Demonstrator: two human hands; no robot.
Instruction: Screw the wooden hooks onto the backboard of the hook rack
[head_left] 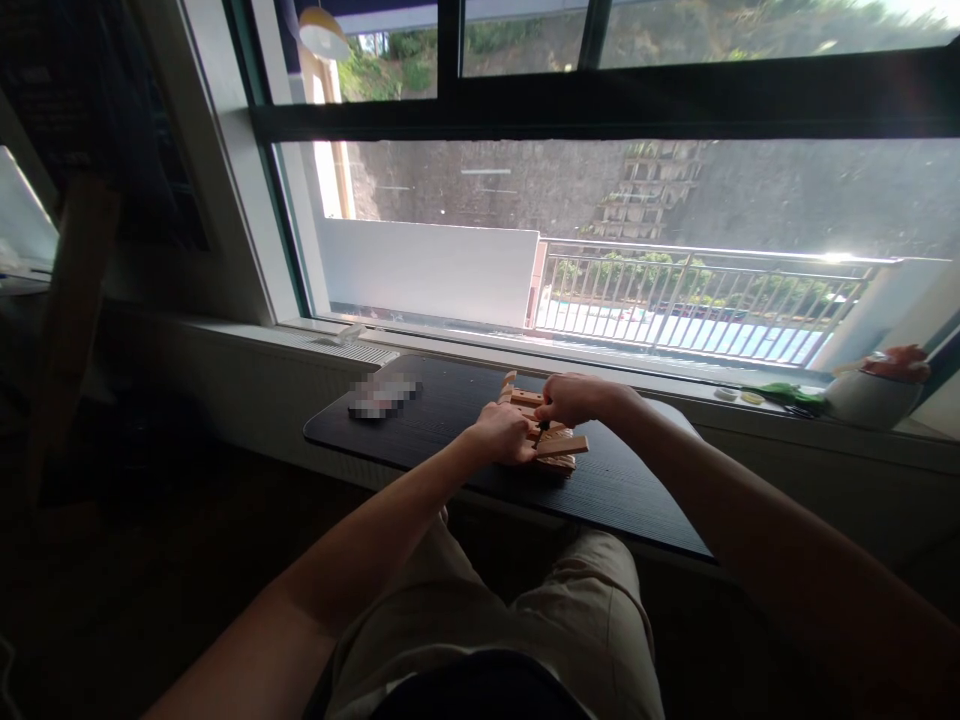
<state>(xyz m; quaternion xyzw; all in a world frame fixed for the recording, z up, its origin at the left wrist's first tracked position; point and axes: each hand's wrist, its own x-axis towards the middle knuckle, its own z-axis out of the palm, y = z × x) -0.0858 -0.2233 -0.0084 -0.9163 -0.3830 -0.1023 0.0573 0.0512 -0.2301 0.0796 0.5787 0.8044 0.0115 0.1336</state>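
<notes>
On the dark table lies a small piece of work made of light wooden slats [562,447], set side by side with one strip jutting out to the right. My left hand [504,433] is closed on its left side, fingers pressed against the wood. From above, my right hand [574,398] grips a screwdriver [543,427], its dark lower end and thin shaft pointing down at the slats near my left fingertips. The screwdriver's upper handle is hidden inside my right fist. Where its tip meets the wood is too small to make out.
The dark table [442,440] stands against the window sill, above my knees. A blurred-out object [384,395] lies at its left. On the sill to the right are a white pot [874,398] and green leaves [784,393]. A radiator grille [352,348] runs behind the table.
</notes>
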